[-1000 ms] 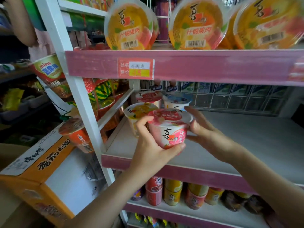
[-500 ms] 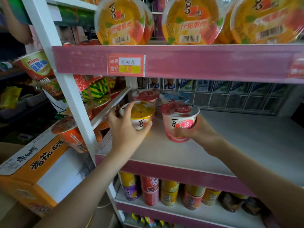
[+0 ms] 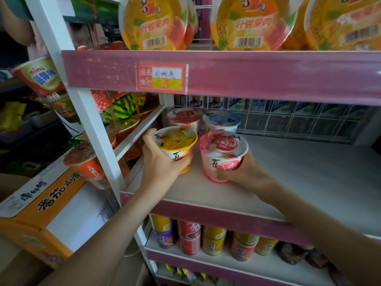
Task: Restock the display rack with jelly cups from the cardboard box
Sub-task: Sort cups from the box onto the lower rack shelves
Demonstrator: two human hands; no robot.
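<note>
On the middle shelf (image 3: 299, 178) of the pink-edged display rack, my left hand (image 3: 158, 162) grips a yellow-lidded jelly cup (image 3: 175, 141) at the shelf's left end. My right hand (image 3: 245, 172) grips a pink-lidded jelly cup (image 3: 222, 149) just to its right; the cup's base sits on or just above the shelf. Behind them stand a red-lidded cup (image 3: 184, 116) and a blue-lidded cup (image 3: 221, 120). The cardboard box of jelly cups is not visible.
Large orange jelly tubs (image 3: 154, 21) line the upper shelf. Small cups (image 3: 189, 236) fill the lower shelf. A wire grid (image 3: 299, 120) backs the middle shelf. An orange-and-white noodle carton (image 3: 41, 203) sits at lower left beside the white rack post (image 3: 92, 124). Another person's arm (image 3: 16, 23) shows at top left.
My right hand took over the pink cup and set it down right of the yellow cup. My left hand let go of it and gripped the yellow cup.
</note>
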